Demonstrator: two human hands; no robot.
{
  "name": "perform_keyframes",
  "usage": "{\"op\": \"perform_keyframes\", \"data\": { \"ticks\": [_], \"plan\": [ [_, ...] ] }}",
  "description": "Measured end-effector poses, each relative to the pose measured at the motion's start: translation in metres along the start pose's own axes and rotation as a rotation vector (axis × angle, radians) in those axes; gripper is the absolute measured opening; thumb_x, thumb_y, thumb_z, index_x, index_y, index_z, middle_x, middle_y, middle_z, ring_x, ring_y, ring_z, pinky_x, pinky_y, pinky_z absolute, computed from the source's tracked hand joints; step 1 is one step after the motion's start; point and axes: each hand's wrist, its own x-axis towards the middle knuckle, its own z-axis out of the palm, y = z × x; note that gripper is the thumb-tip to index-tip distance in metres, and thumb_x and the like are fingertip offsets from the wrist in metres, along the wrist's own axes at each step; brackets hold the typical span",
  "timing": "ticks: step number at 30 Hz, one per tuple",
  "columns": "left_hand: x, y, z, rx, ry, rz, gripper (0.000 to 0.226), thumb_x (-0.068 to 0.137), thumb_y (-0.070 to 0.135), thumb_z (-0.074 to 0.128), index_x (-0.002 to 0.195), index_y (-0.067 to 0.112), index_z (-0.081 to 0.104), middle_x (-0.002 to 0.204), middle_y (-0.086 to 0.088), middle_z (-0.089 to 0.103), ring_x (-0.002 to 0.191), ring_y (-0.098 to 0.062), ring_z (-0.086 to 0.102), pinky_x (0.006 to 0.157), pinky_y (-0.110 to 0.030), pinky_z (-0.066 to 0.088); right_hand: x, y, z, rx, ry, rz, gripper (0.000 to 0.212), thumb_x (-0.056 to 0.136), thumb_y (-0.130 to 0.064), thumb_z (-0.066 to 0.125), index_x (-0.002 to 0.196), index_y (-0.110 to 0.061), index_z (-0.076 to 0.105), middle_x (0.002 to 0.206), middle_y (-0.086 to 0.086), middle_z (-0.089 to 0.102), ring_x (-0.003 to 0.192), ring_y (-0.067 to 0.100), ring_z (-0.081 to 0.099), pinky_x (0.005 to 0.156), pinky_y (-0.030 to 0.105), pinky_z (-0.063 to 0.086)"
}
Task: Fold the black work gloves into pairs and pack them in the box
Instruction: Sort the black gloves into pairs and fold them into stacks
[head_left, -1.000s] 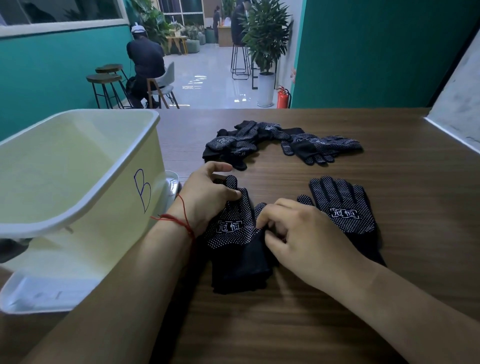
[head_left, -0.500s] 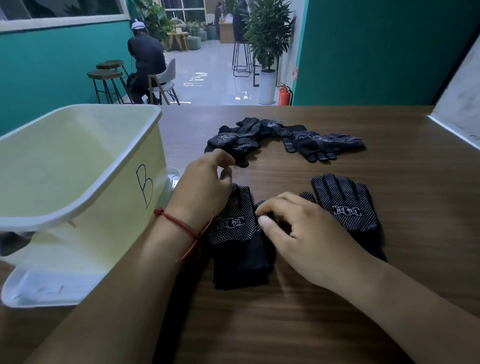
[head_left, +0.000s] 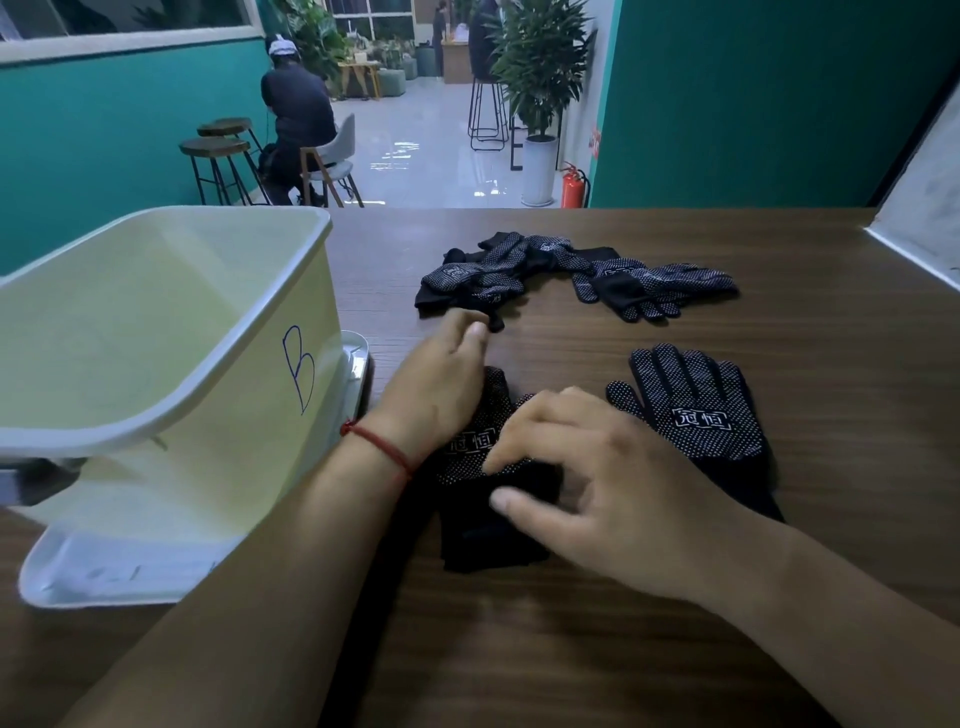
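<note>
A black dotted work glove (head_left: 493, 540) lies flat on the wooden table (head_left: 623, 665), palm print up, partly under both my hands. My right hand (head_left: 592, 483) rests on its middle with fingers spread, thumb and forefinger apart over the cuff. My left hand (head_left: 441, 384) hovers over the glove's fingers, reaching forward; its fingertips nearly touch the pile of loose gloves (head_left: 488, 280). A second glove (head_left: 696, 415) lies flat to the right, fingers pointing away. The pale plastic box (head_left: 218, 400), marked with a blue B, stands at the left and looks empty.
The box sits on its white lid (head_left: 104, 577), which sticks out toward me. More loose gloves (head_left: 660, 291) lie at the back right of the pile. A pale wall panel (head_left: 924, 218) borders the table's far right. A person sits on a chair beyond the table.
My left hand has lifted off the near glove's fingers and moved forward toward the pile. My right hand has slid left and back toward the glove's cuff, fingers spreading.
</note>
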Motion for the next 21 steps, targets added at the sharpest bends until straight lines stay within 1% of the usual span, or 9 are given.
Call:
{"op": "perform_keyframes", "data": {
  "ticks": [2,4,5,8,10,14,16,19,21],
  "plan": [
    [0.004,-0.001,-0.005,-0.022,0.075,-0.036,0.029,0.111,0.029,0.042,0.128,0.022,0.064,0.126,0.002,0.069,0.118,-0.014,0.059,0.089,-0.023,0.042,-0.002,-0.006,0.005,-0.052,-0.088,-0.067,0.025,0.093,-0.056,0.067,0.111,-0.04,0.073,0.114,-0.024,0.061,0.112,0.001,0.055,0.102,0.03,0.046],
    [0.004,-0.003,-0.006,-0.028,0.097,-0.05,0.029,0.111,0.028,0.041,0.125,0.023,0.065,0.123,0.006,0.07,0.115,-0.012,0.06,0.084,-0.017,0.04,-0.002,-0.007,0.009,-0.098,-0.139,-0.097,0.027,0.093,-0.06,0.065,0.111,-0.04,0.073,0.116,-0.024,0.062,0.112,0.002,0.055,0.101,0.034,0.046],
    [0.003,-0.003,-0.005,-0.049,0.1,-0.057,0.028,0.111,0.028,0.04,0.123,0.023,0.065,0.122,0.006,0.071,0.115,-0.012,0.061,0.087,-0.019,0.042,-0.002,-0.007,0.01,-0.106,-0.141,-0.105,0.027,0.094,-0.059,0.063,0.11,-0.04,0.074,0.116,-0.024,0.063,0.113,0.002,0.056,0.1,0.035,0.047],
    [0.007,-0.006,-0.004,-0.131,0.107,-0.108,0.026,0.11,0.032,0.04,0.113,0.025,0.066,0.116,0.006,0.074,0.114,-0.016,0.064,0.102,-0.035,0.047,-0.002,-0.006,0.011,-0.082,-0.096,-0.108,0.022,0.099,-0.053,0.061,0.106,-0.039,0.077,0.113,-0.024,0.067,0.11,0.002,0.059,0.095,0.037,0.05],
    [0.009,-0.006,-0.006,-0.161,0.11,-0.143,0.03,0.109,0.038,0.039,0.108,0.027,0.066,0.112,0.008,0.075,0.113,-0.018,0.065,0.106,-0.041,0.047,-0.001,-0.007,0.012,-0.054,-0.053,-0.101,0.021,0.101,-0.051,0.062,0.105,-0.039,0.078,0.11,-0.025,0.068,0.107,0.001,0.061,0.094,0.036,0.05],
    [0.007,-0.003,-0.009,-0.15,0.097,-0.152,0.041,0.111,0.045,0.031,0.113,0.026,0.067,0.112,0.008,0.075,0.114,-0.019,0.065,0.102,-0.041,0.047,0.0,-0.008,0.014,0.024,0.003,-0.047,0.021,0.102,-0.05,0.063,0.109,-0.04,0.08,0.111,-0.027,0.07,0.105,0.002,0.063,0.091,0.033,0.054],
    [0.006,-0.002,-0.01,-0.136,0.081,-0.151,0.044,0.109,0.049,0.029,0.112,0.026,0.066,0.111,0.008,0.075,0.114,-0.019,0.065,0.103,-0.042,0.047,0.0,-0.008,0.015,0.074,0.033,-0.04,0.02,0.102,-0.049,0.066,0.111,-0.039,0.081,0.114,-0.026,0.071,0.108,0.003,0.065,0.09,0.032,0.055],
    [0.004,0.0,-0.009,-0.129,0.081,-0.146,0.045,0.099,0.056,0.031,0.104,0.029,0.066,0.11,0.008,0.074,0.112,-0.018,0.065,0.109,-0.046,0.047,0.0,-0.012,0.017,0.044,-0.056,-0.022,0.032,0.1,-0.062,0.059,0.113,-0.042,0.079,0.122,-0.029,0.069,0.119,-0.003,0.061,0.098,0.033,0.054],
    [0.0,0.002,-0.008,-0.043,0.073,-0.121,0.04,0.106,0.051,0.035,0.105,0.026,0.066,0.113,0.004,0.073,0.111,-0.022,0.064,0.105,-0.042,0.047,0.0,-0.012,0.015,0.032,-0.101,-0.007,0.037,0.101,-0.065,0.053,0.113,-0.041,0.079,0.122,-0.029,0.068,0.121,-0.004,0.059,0.101,0.032,0.052]
  ]
}}
